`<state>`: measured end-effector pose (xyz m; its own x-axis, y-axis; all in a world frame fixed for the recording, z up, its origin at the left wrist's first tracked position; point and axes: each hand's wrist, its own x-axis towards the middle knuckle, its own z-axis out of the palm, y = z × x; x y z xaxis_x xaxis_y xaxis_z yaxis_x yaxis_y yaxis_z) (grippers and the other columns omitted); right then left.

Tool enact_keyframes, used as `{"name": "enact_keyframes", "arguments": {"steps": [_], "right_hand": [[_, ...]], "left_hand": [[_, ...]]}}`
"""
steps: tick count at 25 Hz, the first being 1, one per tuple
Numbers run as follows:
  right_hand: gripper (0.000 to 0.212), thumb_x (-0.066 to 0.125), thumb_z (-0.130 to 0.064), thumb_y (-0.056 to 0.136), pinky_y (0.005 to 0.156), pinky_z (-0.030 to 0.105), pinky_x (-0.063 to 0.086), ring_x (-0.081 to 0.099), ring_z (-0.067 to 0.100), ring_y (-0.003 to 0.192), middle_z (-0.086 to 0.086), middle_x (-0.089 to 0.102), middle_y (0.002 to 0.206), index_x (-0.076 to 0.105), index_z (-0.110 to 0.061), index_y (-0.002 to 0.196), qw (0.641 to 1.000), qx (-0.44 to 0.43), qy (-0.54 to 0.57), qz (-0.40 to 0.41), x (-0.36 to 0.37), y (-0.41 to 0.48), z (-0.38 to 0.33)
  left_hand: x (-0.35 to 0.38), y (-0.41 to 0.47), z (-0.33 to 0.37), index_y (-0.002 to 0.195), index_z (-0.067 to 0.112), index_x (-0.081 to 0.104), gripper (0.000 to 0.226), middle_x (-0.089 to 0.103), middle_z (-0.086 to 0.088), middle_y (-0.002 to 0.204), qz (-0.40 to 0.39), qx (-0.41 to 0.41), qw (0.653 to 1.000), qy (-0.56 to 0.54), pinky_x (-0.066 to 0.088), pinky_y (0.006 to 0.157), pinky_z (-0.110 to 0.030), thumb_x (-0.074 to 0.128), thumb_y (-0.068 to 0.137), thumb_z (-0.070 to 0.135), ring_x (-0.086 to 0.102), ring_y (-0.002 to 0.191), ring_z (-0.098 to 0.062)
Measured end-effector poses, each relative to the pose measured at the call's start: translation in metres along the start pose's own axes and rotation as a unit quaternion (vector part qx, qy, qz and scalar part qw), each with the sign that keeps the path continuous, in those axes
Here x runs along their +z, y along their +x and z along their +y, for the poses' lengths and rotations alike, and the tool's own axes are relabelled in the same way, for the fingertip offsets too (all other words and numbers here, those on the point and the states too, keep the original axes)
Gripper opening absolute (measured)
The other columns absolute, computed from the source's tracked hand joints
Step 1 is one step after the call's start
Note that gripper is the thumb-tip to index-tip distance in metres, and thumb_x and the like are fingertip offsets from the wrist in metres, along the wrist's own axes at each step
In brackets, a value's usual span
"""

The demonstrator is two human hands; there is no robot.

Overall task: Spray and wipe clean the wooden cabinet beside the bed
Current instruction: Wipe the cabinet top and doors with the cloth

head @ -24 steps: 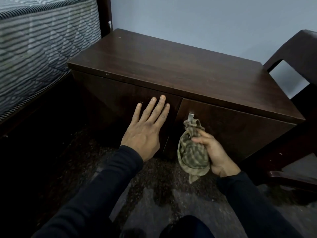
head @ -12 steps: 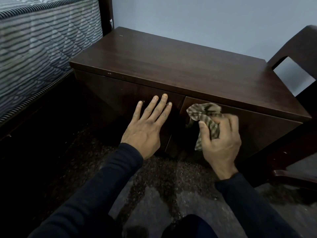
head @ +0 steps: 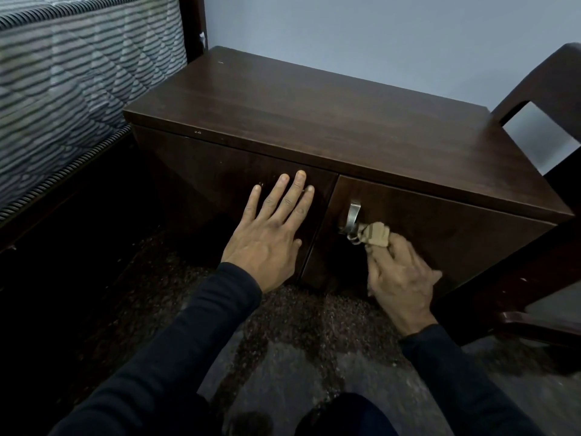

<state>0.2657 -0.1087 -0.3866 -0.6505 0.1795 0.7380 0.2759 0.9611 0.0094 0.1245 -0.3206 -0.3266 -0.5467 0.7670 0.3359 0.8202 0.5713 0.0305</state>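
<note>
The dark wooden cabinet (head: 330,121) stands low between the bed and a chair, with two front doors. My left hand (head: 270,228) lies flat, fingers spread, against the left door. My right hand (head: 399,275) grips a bunched checked cloth (head: 374,236) and presses it on the right door, just below the metal handle (head: 353,215). Most of the cloth is hidden under the hand. No spray bottle is in view.
A striped mattress (head: 72,83) on a dark bed frame lies to the left. A dark wooden chair (head: 553,171) stands close against the cabinet's right side. The speckled floor (head: 292,341) in front shows wet patches. A pale wall is behind.
My right hand with the cloth went from below the handle up to the top of the right door, then down again under the handle. The left hand stayed flat on the left door.
</note>
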Motion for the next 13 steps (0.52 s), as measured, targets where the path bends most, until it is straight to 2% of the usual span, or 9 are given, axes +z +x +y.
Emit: {"name": "enact_keyframes", "arguments": {"steps": [2,4,7,11,12,13], "right_hand": [[0.019,0.061,-0.020,0.097,0.062,0.025,0.051,0.062,0.017,0.077,0.002,0.060,0.104,0.072,-0.007,0.105,0.993,0.089,0.077,-0.006,0.001,-0.004,-0.021],[0.013,0.070,-0.015,0.094,0.065,0.030,0.054,0.064,0.018,0.077,0.006,0.065,0.103,0.074,-0.005,0.103,0.978,0.147,0.141,0.033,-0.001,0.013,-0.036],[0.009,0.074,-0.010,0.090,0.066,0.028,0.051,0.063,0.018,0.076,0.009,0.065,0.095,0.073,-0.002,0.095,0.958,0.173,0.209,0.089,-0.007,0.038,-0.042],[0.006,0.073,-0.009,0.090,0.063,0.023,0.049,0.061,0.013,0.072,0.004,0.063,0.094,0.073,-0.004,0.094,0.975,0.126,0.183,0.022,-0.002,0.023,-0.044],[0.008,0.073,-0.009,0.091,0.065,0.025,0.052,0.062,0.011,0.073,0.002,0.065,0.093,0.074,-0.004,0.096,0.963,0.150,0.220,0.023,-0.002,0.024,-0.044],[0.011,0.072,-0.009,0.091,0.069,0.027,0.055,0.065,0.009,0.077,0.000,0.068,0.093,0.076,-0.004,0.100,0.936,0.214,0.277,0.034,-0.003,0.031,-0.045]], "left_hand": [[0.000,-0.001,0.001,0.157,0.018,-0.004,0.084,-0.019,-0.002,0.163,0.001,-0.003,1.000,0.004,0.006,0.122,-0.053,0.048,0.093,0.038,-0.014,0.151,-0.022],[-0.001,0.000,0.001,0.156,0.019,-0.005,0.084,-0.020,-0.001,0.163,-0.003,0.000,1.000,0.006,0.005,0.122,-0.053,0.047,0.094,0.039,-0.015,0.151,-0.021],[-0.002,0.000,-0.001,0.156,0.020,-0.005,0.085,-0.019,-0.001,0.163,-0.007,0.003,1.000,0.011,0.004,0.122,-0.053,0.048,0.094,0.040,-0.014,0.151,-0.021],[-0.001,0.000,0.002,0.156,0.019,-0.005,0.086,-0.019,-0.002,0.163,-0.004,-0.004,1.000,0.011,0.004,0.122,-0.054,0.049,0.093,0.040,-0.014,0.151,-0.022],[0.000,0.000,0.003,0.156,0.019,-0.005,0.086,-0.018,-0.003,0.163,-0.001,-0.006,1.000,0.012,0.004,0.122,-0.054,0.049,0.093,0.040,-0.013,0.151,-0.022],[0.000,0.000,0.004,0.156,0.019,-0.005,0.086,-0.018,-0.003,0.164,0.002,-0.007,1.000,0.012,0.004,0.122,-0.054,0.049,0.093,0.040,-0.013,0.151,-0.023]]}}
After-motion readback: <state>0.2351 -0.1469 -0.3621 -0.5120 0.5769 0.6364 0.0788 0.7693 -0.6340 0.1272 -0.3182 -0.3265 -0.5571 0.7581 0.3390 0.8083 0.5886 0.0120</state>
